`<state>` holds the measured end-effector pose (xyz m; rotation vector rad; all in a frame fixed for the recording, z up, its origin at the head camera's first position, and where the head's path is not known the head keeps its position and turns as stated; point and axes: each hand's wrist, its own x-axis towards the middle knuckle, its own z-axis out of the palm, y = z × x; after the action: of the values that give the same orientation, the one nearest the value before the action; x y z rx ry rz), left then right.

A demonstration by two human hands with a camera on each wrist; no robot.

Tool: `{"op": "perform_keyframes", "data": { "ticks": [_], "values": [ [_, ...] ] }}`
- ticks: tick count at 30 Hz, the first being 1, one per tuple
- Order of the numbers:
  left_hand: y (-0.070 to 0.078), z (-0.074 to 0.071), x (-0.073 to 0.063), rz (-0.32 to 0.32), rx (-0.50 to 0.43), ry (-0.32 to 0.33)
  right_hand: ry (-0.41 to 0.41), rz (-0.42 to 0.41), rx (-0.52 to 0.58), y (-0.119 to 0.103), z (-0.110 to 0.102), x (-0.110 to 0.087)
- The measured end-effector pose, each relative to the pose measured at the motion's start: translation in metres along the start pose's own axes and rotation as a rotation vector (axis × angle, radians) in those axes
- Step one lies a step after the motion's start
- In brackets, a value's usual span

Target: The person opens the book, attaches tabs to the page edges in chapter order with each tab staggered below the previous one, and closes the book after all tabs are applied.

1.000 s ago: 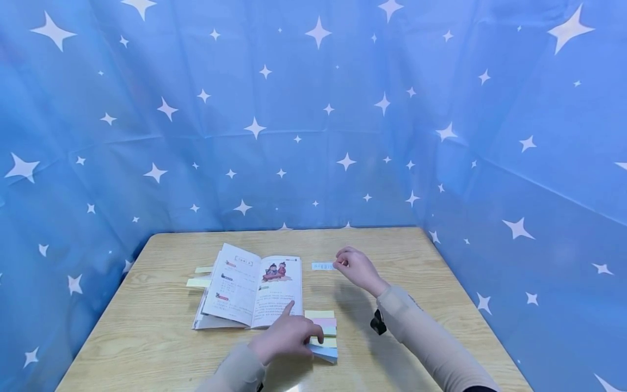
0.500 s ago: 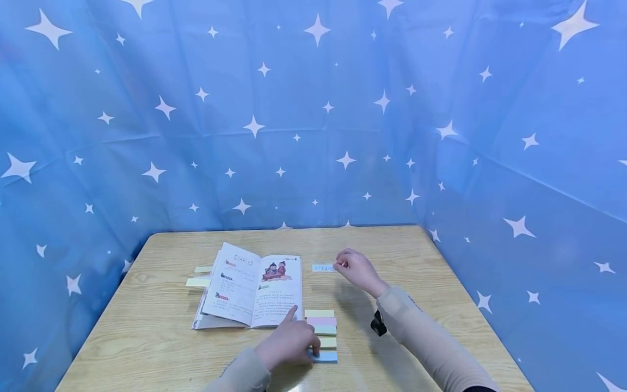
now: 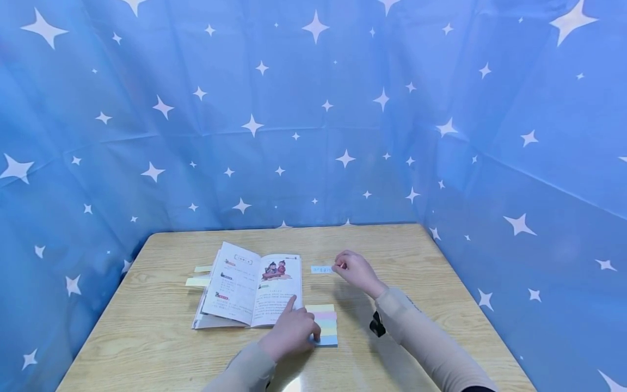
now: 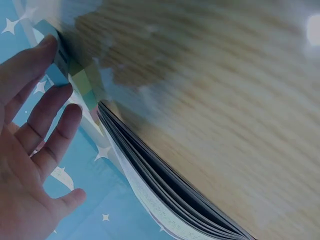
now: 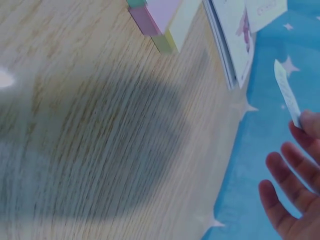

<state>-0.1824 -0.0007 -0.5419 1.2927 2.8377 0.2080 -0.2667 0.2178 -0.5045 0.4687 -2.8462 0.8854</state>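
Note:
In the head view, my left hand [image 3: 291, 332] lies between the open book and a row of coloured sticky note pads [image 3: 327, 316]. One finger stretches over the book's right page; others curl at the blue sticky note pad [image 3: 327, 341] nearest me. The left wrist view shows thumb and a finger at that blue pad [image 4: 57, 72], the remaining fingers spread. Farther back, my right hand [image 3: 357, 271] pinches one end of a light blue sticky note [image 3: 320, 269] bearing handwriting. Seen from the right wrist, this note [image 5: 286, 92] is held between thumb and forefinger, the other fingers loose.
An open book [image 3: 235, 291] lies left of the pads, with pale yellow page tabs [image 3: 197, 281] sticking out on its left. All rests on a wooden table [image 3: 147, 337]. A blue star-patterned curtain [image 3: 294, 190] surrounds its back and sides.
The blue pad, tilted one second ago, lies flat and has moved away from me. Gaps between the pads have closed. The right hand still holds the note, almost unmoved.

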Motion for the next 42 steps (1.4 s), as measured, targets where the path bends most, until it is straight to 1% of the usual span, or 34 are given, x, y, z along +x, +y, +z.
{"op": "perform_keyframes", "data": {
  "ticks": [3, 8, 14, 18, 23, 24, 26, 29, 31, 32, 33, 35, 37, 39, 42],
  "values": [
    [-0.003, 0.001, 0.006, -0.01, -0.009, 0.017, -0.007, -0.001, 0.006, 0.0, 0.0, -0.001],
    [-0.008, 0.0, 0.017, -0.047, -0.023, -0.004, -0.01, -0.014, 0.01, 0.001, 0.0, -0.003],
    [-0.011, -0.001, 0.025, -0.079, -0.011, -0.019, -0.02, -0.001, 0.027, 0.003, 0.004, -0.004],
    [-0.011, -0.004, 0.026, -0.083, 0.004, -0.032, -0.021, 0.007, 0.056, 0.003, 0.009, -0.006],
    [-0.011, -0.007, 0.022, -0.069, -0.006, -0.029, -0.026, 0.026, 0.108, 0.0, 0.017, -0.012],
    [-0.013, -0.008, 0.02, -0.058, -0.019, -0.025, -0.029, 0.025, 0.121, -0.001, 0.019, -0.013],
    [-0.018, -0.01, 0.018, -0.039, -0.086, -0.019, -0.035, 0.022, 0.147, -0.002, 0.022, -0.014],
    [-0.031, -0.016, 0.013, -0.035, -0.249, -0.006, -0.056, 0.006, 0.183, -0.004, 0.026, -0.015],
    [-0.042, -0.021, 0.009, -0.076, -0.365, 0.014, -0.073, 0.024, 0.201, -0.007, 0.029, -0.016],
    [-0.047, -0.023, 0.007, -0.1, -0.399, 0.037, -0.083, 0.032, 0.205, -0.008, 0.03, -0.017],
    [-0.051, -0.026, 0.005, -0.13, -0.407, 0.063, -0.1, 0.046, 0.208, -0.01, 0.031, -0.017],
    [-0.059, -0.029, 0.001, -0.187, -0.377, 0.119, -0.125, 0.089, 0.204, -0.013, 0.033, -0.018],
    [-0.065, -0.029, -0.002, -0.233, -0.311, 0.161, -0.156, 0.113, 0.201, -0.017, 0.036, -0.019],
    [-0.068, -0.026, -0.005, -0.252, -0.228, 0.191, -0.194, 0.133, 0.194, -0.021, 0.039, -0.02],
    [-0.069, -0.019, -0.008, -0.268, -0.162, 0.201, -0.222, 0.111, 0.185, -0.027, 0.044, -0.022]
  ]
}}
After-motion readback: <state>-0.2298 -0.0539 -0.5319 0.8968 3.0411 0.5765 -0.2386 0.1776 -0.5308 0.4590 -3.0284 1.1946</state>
